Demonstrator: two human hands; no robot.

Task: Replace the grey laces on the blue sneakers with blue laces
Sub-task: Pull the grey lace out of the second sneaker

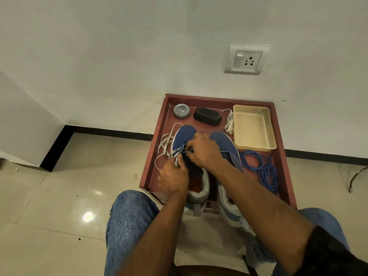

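Note:
Two blue sneakers stand side by side in a dark red tray [278,124], toes pointing to the wall. Both hands work on the left sneaker [184,135]. My left hand [173,179] pinches its grey lace [165,143] at the eyelets and also holds the shoe's side. My right hand [205,151] grips the lace over the tongue. Loose loops of that lace trail left of the shoe. The right sneaker [225,144] lies partly under my right forearm. A heap of blue laces [262,168] lies right of it. A folded grey lace [230,121] rests beside the beige basket.
A beige basket [254,127] sits at the tray's back right. A round tin [181,110] and a black brush [207,116] lie along the back. The tray stands against a white wall with a socket [247,59]. My jeans-clad knees [129,216] flank the tray's near edge on the tiled floor.

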